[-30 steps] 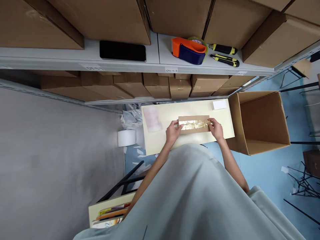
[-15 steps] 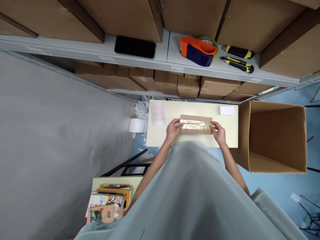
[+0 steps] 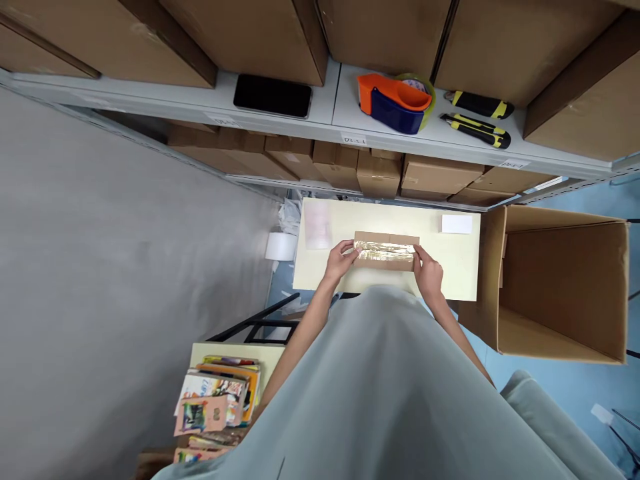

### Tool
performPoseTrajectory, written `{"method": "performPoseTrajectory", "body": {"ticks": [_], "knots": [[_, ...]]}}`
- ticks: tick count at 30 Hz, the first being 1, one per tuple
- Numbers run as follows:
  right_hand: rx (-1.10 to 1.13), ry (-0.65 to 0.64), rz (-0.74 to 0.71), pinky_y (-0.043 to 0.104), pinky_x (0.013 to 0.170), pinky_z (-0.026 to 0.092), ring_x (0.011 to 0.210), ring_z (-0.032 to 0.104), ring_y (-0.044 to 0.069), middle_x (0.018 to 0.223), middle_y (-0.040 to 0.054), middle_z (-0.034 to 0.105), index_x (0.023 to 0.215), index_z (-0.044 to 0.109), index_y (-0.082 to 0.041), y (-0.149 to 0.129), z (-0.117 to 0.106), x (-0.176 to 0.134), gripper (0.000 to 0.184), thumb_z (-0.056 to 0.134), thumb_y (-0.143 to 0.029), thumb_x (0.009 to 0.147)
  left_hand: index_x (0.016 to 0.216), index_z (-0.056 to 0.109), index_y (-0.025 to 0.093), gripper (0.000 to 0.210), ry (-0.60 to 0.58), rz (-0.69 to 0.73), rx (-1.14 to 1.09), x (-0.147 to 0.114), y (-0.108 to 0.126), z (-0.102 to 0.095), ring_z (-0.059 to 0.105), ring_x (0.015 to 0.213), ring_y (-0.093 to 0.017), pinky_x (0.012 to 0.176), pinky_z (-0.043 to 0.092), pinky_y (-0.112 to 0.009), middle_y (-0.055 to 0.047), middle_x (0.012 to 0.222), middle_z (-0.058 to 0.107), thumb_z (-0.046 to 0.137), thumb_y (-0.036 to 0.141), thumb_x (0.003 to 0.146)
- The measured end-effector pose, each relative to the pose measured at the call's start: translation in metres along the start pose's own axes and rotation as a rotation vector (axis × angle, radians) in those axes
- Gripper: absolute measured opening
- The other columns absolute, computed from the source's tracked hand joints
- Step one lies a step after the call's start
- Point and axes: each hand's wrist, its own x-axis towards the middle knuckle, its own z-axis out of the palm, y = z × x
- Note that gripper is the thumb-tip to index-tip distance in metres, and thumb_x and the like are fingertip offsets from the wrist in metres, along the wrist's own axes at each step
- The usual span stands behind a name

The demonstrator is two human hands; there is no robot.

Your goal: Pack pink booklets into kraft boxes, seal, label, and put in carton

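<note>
Over the pale table (image 3: 390,287) I hold a small, flat brown cardboard box (image 3: 386,265) by its two ends. A shiny strip of clear tape runs lengthwise along its upper face. My left hand (image 3: 341,260) pinches the left end, thumb on top. At the opposite end, my right hand (image 3: 427,270) is closed on the edge, with thumb and fingertips near the tape's end. The underside of the box is hidden, and I cannot tell whether it touches the tabletop.
A large open carton (image 3: 563,287) stands right of the table. On the shelf above lie a tape dispenser (image 3: 397,107), two utility knives (image 3: 477,117) and a phone (image 3: 273,95). A white card (image 3: 456,224) and bubble wrap (image 3: 318,225) lie on the table. Books (image 3: 215,400) are stacked lower left.
Both hands and the box have shifted slightly left across the table. My right hand has turned a little at its end of the box. The camera view has tilted slightly.
</note>
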Motion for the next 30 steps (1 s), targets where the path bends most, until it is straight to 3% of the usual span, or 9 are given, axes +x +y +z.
{"method": "performPoseTrajectory", "body": {"ticks": [3, 5, 8, 12, 15, 19, 30], "knots": [[0.066, -0.002, 0.038, 0.036, 0.086, 0.062, 0.106, 0.084, 0.032, 0.112, 0.0119, 0.088, 0.145, 0.074, -0.021, 0.013, -0.002, 0.009, 0.048, 0.044, -0.041, 0.114, 0.108, 0.076, 0.022, 0.049, 0.028, 0.024, 0.042, 0.006, 0.001, 0.01, 0.076, 0.124, -0.031, 0.101, 0.064, -0.042, -0.012, 0.122, 0.083, 0.089, 0.058, 0.077], [0.093, -0.003, 0.039, 0.035, 0.086, 0.062, 0.11, 0.084, 0.033, 0.107, 0.0117, 0.088, 0.143, 0.075, -0.021, 0.017, -0.001, 0.011, 0.048, 0.045, -0.044, 0.114, 0.108, 0.076, 0.022, 0.049, 0.017, 0.019, 0.03, 0.008, 0.0, 0.01, 0.075, 0.126, -0.032, 0.1, 0.064, -0.042, -0.012, 0.121, 0.083, 0.089, 0.058, 0.077], [0.074, -0.002, 0.028, 0.038, 0.093, 0.062, 0.111, 0.083, 0.033, 0.118, 0.0115, 0.087, 0.145, 0.074, -0.023, 0.018, 0.002, 0.008, 0.047, 0.044, -0.042, 0.113, 0.109, 0.077, 0.021, 0.057, -0.043, -0.024, -0.024, 0.006, -0.003, 0.003, 0.076, 0.123, -0.033, 0.093, 0.067, -0.04, -0.014, 0.124, 0.082, 0.093, 0.06, 0.071], [0.089, -0.021, 0.019, 0.038, 0.093, 0.063, 0.111, 0.083, 0.032, 0.123, 0.0107, 0.086, 0.145, 0.073, -0.025, 0.018, 0.002, 0.005, 0.046, 0.044, -0.043, 0.113, 0.117, 0.077, 0.019, 0.068, -0.081, -0.087, -0.07, 0.001, -0.01, 0.003, 0.08, 0.104, -0.03, 0.082, 0.068, -0.039, -0.016, 0.132, 0.081, 0.094, 0.065, 0.069], [0.077, -0.027, 0.029, 0.038, 0.094, 0.062, 0.112, 0.083, 0.031, 0.12, 0.0109, 0.086, 0.148, 0.071, -0.024, 0.019, 0.001, 0.01, 0.046, 0.044, -0.041, 0.113, 0.121, 0.076, 0.02, 0.063, -0.063, -0.042, -0.065, 0.002, -0.013, 0.011, 0.081, 0.103, -0.029, 0.088, 0.068, -0.041, -0.015, 0.132, 0.08, 0.088, 0.063, 0.078], [0.029, -0.11, 0.051, 0.036, 0.092, 0.062, 0.105, 0.084, 0.028, 0.118, 0.0093, 0.087, 0.143, 0.073, -0.025, 0.02, 0.006, 0.018, 0.04, 0.049, -0.034, 0.112, 0.112, 0.076, 0.021, 0.044, -0.048, -0.054, 0.056, 0.009, -0.017, 0.017, 0.08, 0.113, -0.03, 0.104, 0.064, -0.044, -0.012, 0.12, 0.083, 0.086, 0.052, 0.082], [-0.031, -0.114, 0.031, 0.039, 0.096, 0.064, 0.105, 0.082, 0.026, 0.133, 0.01, 0.082, 0.142, 0.069, -0.023, 0.019, 0.016, 0.0, 0.037, 0.054, -0.027, 0.108, 0.115, 0.076, 0.02, 0.041, -0.089, -0.098, 0.079, -0.001, -0.024, 0.009, 0.081, 0.109, -0.027, 0.1, 0.063, -0.042, -0.012, 0.123, 0.084, 0.085, 0.043, 0.083]]}}
